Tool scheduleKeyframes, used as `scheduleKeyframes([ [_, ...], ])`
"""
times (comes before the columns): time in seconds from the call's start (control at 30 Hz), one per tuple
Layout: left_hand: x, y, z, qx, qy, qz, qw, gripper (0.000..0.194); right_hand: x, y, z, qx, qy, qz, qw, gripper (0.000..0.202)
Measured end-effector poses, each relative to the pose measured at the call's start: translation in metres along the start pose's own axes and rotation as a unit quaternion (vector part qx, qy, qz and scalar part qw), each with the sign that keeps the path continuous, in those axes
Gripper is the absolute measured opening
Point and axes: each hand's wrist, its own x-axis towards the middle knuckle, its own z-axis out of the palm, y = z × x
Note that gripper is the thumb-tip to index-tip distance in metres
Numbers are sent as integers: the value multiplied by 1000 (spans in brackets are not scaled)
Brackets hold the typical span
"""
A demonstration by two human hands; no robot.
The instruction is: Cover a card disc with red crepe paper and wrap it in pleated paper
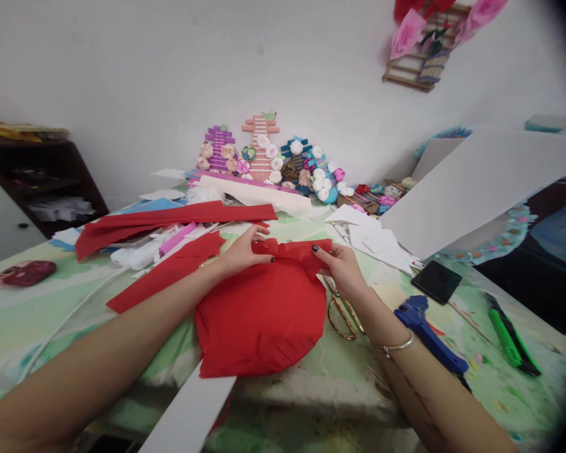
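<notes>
A rounded flat piece wrapped in thin red sheet material [264, 314], paper or cloth, lies in front of me at the table's near edge. From its lower left a white card strip [188, 415] sticks out past the edge. At the far rim, my left hand [245, 251] has its thumb and curled fingers around the gathered red sheet. My right hand [342, 267] pinches the loose, crinkled red edge between thumb and fingers at the upper right. Gold-handled scissors [343, 318] lie just below my right hand, their blades partly hidden.
Right of my forearm are a blue glue gun [429, 333], a green cutter knife [509, 333] and a black square pad [437, 281]. Red strips [170, 267] lie at left, near a dark red case [26, 273]. Flower-decorated crafts [261, 151] stand against the wall.
</notes>
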Motion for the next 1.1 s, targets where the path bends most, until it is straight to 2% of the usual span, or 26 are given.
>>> scheduleKeyframes([
  [0.07,-3,7,2,90,-17,3,996,54,-1,-1,1,-12,-16,-2,1000,39],
  [0.17,-5,12,4,161,-32,21,986,32,-2,-1,2,-23,-37,-10,999,41],
  [0.23,-4,12,4,157,-40,34,986,17,-2,0,1,-25,-45,-12,999,42],
  [0.37,-1,6,3,77,-37,45,995,8,-2,1,0,-21,-60,-22,998,39],
  [0.53,-1,7,3,-56,-49,58,996,14,-4,0,2,-4,-81,-35,996,36],
  [0.73,-4,13,2,-126,-57,40,990,34,-5,-1,4,-2,-77,-27,997,40],
  [0.83,-4,14,2,-151,-48,53,986,38,-6,-2,5,-11,-89,-30,995,37],
  [0.93,-5,14,3,-123,-44,61,990,38,-10,-5,10,-37,-106,-24,993,35],
  [1.0,-6,17,4,-68,-42,67,995,39,-12,-6,13,-46,-112,-23,992,35],
  [1.1,-9,23,9,49,-23,128,990,47,-15,-6,17,-39,-116,-28,992,35],
])
